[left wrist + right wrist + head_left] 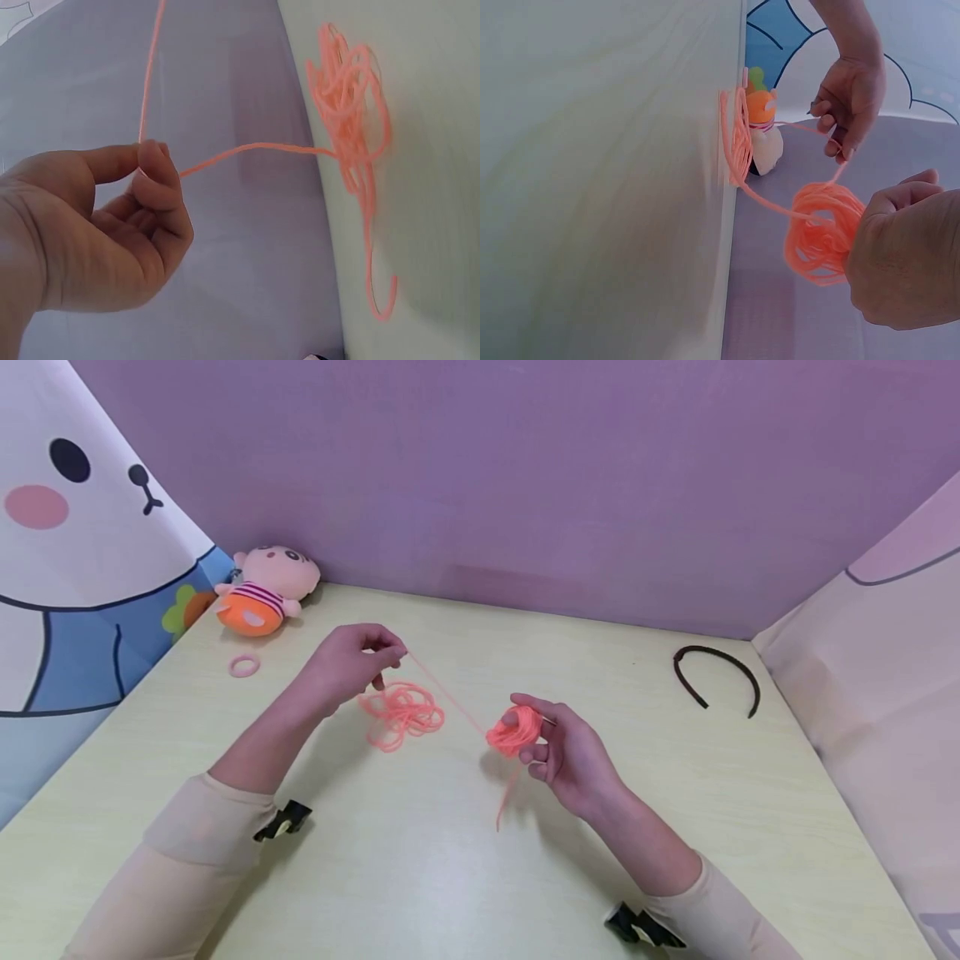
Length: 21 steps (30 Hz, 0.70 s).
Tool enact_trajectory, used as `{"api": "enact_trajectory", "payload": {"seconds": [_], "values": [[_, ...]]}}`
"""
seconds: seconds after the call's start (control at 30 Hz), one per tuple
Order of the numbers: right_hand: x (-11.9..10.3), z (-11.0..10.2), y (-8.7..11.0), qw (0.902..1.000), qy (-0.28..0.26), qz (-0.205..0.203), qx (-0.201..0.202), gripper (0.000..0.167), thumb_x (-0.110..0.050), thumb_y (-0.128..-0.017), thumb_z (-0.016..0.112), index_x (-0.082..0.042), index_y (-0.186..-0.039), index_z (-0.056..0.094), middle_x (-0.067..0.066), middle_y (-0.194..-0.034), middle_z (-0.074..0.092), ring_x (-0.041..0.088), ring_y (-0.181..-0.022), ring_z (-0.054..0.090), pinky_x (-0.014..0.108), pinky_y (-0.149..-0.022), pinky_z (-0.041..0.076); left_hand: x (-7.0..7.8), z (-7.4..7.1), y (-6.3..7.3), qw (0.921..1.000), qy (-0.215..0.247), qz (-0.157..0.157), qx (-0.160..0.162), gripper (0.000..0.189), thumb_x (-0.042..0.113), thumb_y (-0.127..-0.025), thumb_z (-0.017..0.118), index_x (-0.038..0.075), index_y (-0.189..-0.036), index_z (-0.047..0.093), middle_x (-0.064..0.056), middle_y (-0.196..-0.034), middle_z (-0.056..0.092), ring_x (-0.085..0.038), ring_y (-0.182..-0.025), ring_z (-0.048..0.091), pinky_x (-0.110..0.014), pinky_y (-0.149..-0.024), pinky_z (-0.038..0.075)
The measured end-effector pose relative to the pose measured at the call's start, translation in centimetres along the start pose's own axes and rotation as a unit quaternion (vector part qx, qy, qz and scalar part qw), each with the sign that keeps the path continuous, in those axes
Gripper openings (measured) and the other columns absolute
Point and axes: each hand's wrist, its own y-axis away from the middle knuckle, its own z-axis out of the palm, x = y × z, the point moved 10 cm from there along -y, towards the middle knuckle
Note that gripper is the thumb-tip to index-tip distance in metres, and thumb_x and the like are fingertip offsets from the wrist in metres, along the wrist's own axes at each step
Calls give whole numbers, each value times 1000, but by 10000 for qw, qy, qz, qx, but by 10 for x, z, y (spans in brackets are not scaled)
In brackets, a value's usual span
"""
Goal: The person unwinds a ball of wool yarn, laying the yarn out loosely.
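Note:
Between the thumb and fingertip of my left hand (356,658) a coral-pink yarn strand (151,71) is pinched. From there one length runs taut to a wound bundle of yarn (514,732), and another leads down to a loose pile of yarn (405,714) on the table. My right hand (573,760) holds the bundle above the table, with its fingers around the coils. A short tail hangs below the bundle. The right wrist view shows the bundle (821,232) as looped strands, with part of it hidden behind the right hand (907,255).
A pink plush doll (270,589) sits at the back left corner, with a small pink ring (243,666) in front of it. Toward the back right lies a dark headband (720,652). A purple wall (525,485) closes off the rear of the pale table (420,868).

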Motion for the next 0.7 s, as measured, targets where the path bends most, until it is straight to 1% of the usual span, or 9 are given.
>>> {"api": "enact_trajectory", "payload": {"seconds": [0.07,0.13,0.2,0.3,0.37,0.47,0.57,0.7], "values": [[0,0,0,10000,11,-7,-15,42,-24,-106,43,-8,-145,49,1,-104,70,12,-55,56,19,-49,37,-1,-1,0,9999,-101,-29,6,23,23,-104,57,6,-119,64,-14,-112,63,-31,-76,65,-32,-62,48],[0,1,1,10000,24,-21,-37,43,-24,-106,42,-8,-145,50,0,-102,70,12,-55,56,19,-49,37,-2,2,0,9996,-261,-31,-115,25,22,-104,57,5,-121,62,-14,-117,61,-32,-80,66,-34,-65,51],[-1,1,1,10000,25,-39,-60,43,-24,-106,42,-7,-145,50,0,-101,70,12,-55,57,19,-49,37,-1,11,1,9983,-466,5,-353,27,22,-103,59,5,-124,60,-13,-121,60,-30,-84,67,-36,-68,53],[-1,2,1,9999,4,-53,-104,43,-24,-106,42,-7,-145,50,0,-102,70,12,-55,57,19,-50,37,3,31,4,9944,-720,141,-759,27,21,-102,62,6,-124,61,-12,-123,61,-25,-84,66,-36,-70,54],[-1,2,1,9999,-25,-56,-132,43,-24,-106,42,-7,-145,50,1,-103,70,12,-55,57,19,-50,38,6,48,8,9921,-661,249,-1037,26,19,-100,64,7,-123,63,-10,-121,63,-24,-81,66,-34,-67,53],[-1,4,1,9997,-82,-69,-197,42,-24,-106,41,-7,-143,51,1,-103,69,12,-55,57,19,-50,37,9,76,15,9870,-363,310,-1536,26,17,-98,67,7,-122,65,-8,-119,64,-28,-76,67,-34,-61,53],[-3,7,2,9994,-159,-114,-293,40,-24,-106,42,-7,-140,53,1,-101,68,12,-54,57,20,-50,37,7,101,23,9786,2,209,-2045,31,17,-97,69,5,-125,63,-8,-123,64,-32,-74,69,-34,-56,53],[-4,11,2,9982,-289,-192,-481,37,-25,-106,42,-8,-133,59,1,-99,68,12,-54,58,20,-50,38,2,123,30,9675,375,18,-2499,41,17,-97,70,7,-135,58,-8,-132,61,-33,-73,70,-34,-56,53]]}}
